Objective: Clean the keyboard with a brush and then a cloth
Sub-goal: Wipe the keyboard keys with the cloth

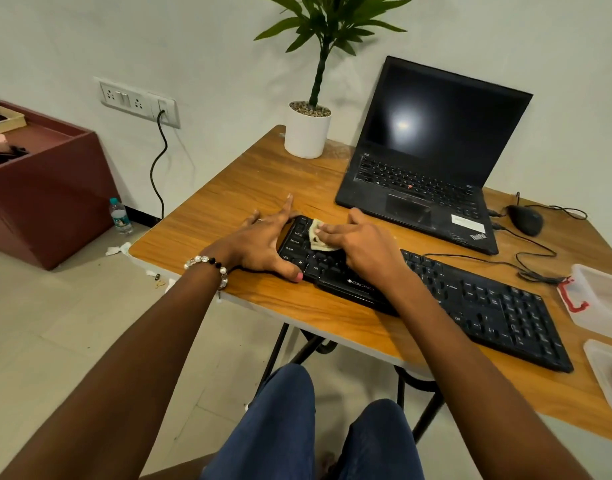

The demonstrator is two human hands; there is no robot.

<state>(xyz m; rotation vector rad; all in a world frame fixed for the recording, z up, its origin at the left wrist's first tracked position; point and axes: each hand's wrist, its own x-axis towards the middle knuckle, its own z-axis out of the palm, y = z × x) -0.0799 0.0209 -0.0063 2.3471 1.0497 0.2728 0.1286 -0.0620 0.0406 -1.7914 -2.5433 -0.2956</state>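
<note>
A black keyboard (484,306) lies slanted across the wooden table (249,181). My left hand (266,244) spreads its fingers over the keyboard's left end, thumb on the front edge, steadying it. My right hand (360,244) presses a small pale, stained cloth (318,235) flat onto the keys at the keyboard's left part, with straight fingers on top of the cloth. No brush is in view.
An open black laptop (432,157) stands behind the keyboard, a potted plant (308,129) at the back corner. A black mouse (525,220) and cables lie to the right. Clear plastic containers (599,299) sit at the right edge. A maroon cabinet (45,188) and a water bottle (120,216) stand at left.
</note>
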